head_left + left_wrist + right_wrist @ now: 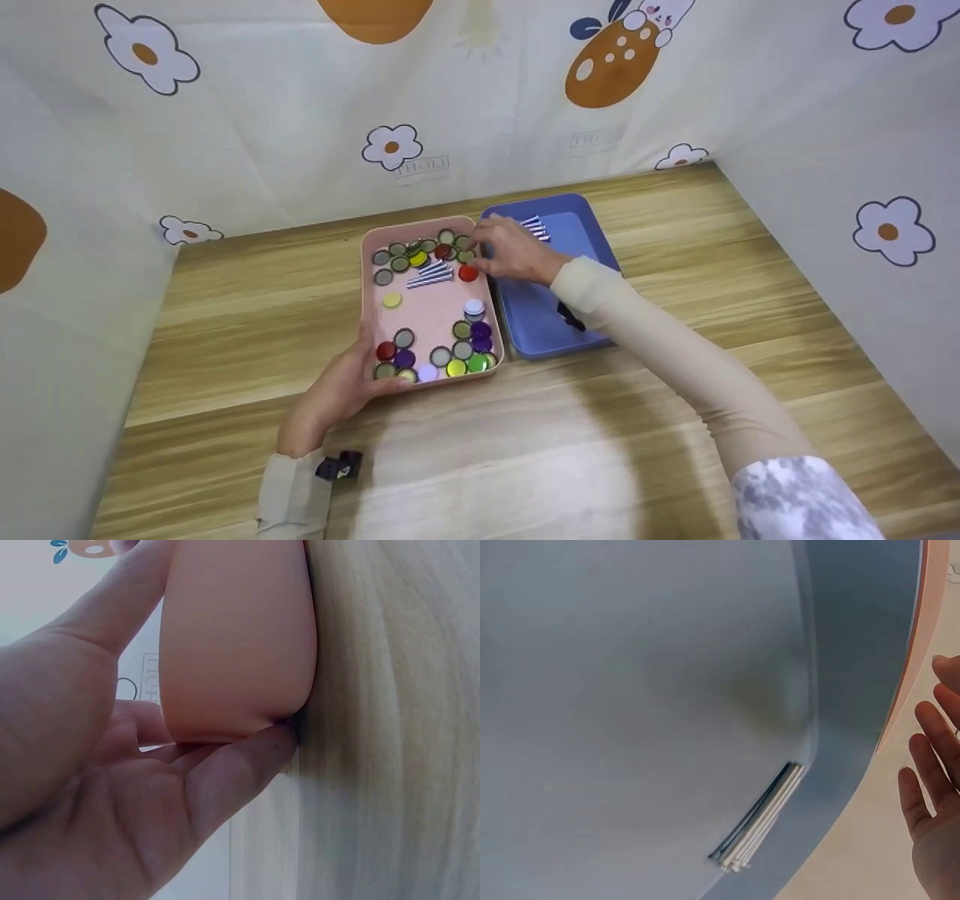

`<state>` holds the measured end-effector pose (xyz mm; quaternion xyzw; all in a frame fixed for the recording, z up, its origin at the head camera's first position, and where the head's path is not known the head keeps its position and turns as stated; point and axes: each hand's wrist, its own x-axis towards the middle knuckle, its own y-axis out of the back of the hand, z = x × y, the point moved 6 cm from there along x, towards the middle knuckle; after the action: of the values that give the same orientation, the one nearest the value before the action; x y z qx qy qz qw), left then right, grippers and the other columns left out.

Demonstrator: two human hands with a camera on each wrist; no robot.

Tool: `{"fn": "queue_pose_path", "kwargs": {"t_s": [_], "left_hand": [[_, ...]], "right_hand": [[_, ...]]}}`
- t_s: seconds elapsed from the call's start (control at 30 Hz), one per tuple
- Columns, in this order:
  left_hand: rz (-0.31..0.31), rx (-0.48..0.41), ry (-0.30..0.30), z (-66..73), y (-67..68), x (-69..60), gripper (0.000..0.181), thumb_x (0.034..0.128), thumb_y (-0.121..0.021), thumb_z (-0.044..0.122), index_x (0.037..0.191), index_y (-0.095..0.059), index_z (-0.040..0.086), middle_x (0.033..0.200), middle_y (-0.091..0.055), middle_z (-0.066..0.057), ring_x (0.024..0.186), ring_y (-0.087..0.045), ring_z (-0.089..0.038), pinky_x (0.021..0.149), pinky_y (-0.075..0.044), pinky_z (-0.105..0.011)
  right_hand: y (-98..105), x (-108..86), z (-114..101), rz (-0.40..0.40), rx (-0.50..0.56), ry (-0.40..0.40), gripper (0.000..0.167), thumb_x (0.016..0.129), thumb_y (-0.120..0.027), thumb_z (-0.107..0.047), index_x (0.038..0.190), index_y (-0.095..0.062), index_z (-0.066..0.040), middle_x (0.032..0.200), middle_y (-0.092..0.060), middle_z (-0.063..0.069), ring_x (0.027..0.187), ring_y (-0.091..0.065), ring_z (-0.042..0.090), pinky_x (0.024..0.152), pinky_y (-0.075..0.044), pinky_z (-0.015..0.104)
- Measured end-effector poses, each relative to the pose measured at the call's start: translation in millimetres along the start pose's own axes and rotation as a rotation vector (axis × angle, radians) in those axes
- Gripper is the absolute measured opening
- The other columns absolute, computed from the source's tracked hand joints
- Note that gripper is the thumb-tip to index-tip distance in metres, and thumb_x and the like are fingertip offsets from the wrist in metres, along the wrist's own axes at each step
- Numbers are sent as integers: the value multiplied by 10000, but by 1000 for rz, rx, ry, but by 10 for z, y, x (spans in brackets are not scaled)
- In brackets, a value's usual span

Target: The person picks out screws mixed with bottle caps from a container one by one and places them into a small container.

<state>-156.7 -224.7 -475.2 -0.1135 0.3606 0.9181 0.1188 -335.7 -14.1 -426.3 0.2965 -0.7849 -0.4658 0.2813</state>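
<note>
My left hand (341, 382) grips the near left corner of the pink tray (431, 300), with the thumb along its front wall. In the left wrist view, fingers wrap round the tray's outer wall (236, 637). Over that tray's far right rim reaches my right hand (514, 247), thumb and fingers apart and nothing seen held. Its spread, slightly bent fingers (930, 754) show in the right wrist view. Crown bottle caps of several colours lie in the pink tray, including a red cap (468, 273) below the right hand. Among them lie slender silver nail-like rods (431, 276).
Against the pink tray's right side stands a blue tray (544, 341), holding more silver rods (535, 228), partly hidden by the right hand. Both trays rest on a wood-grain table (247, 300). A patterned white cloth (285, 112) hangs behind and at the sides.
</note>
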Motion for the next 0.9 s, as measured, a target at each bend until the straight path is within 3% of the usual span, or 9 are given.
{"fn": "queue_pose_path", "kwargs": {"t_s": [0.33,0.6,0.9], "left_hand": [[-13,-25,8,-11,14,-8,1208,865,-779,369,1596,153,132,1672,-113,-233,1536,-199,-392,1258,-115,-528],[27,-10,-11,-13,31,-13,1196,832,-806,385,1606,46,58,1609,-294,-269,1470,-357,-377,1250,-196,-537],[26,-8,-23,9,23,-15,1207,830,-808,387,1610,65,91,1598,-321,-269,1464,-373,-380,1249,-200,-535]], "right_hand": [[-137,65,-117,-53,-40,-21,243,889,-751,-159,1106,-754,-49,1154,-729,109,1090,-603,291,932,-489,463],[-173,98,-197,-53,-70,32,238,892,-740,-153,1110,-755,-59,1170,-736,92,1150,-633,289,972,-482,493],[-202,144,-206,-65,-67,27,229,891,-717,-106,1105,-751,-31,1194,-684,141,1086,-651,294,956,-539,433]]}}
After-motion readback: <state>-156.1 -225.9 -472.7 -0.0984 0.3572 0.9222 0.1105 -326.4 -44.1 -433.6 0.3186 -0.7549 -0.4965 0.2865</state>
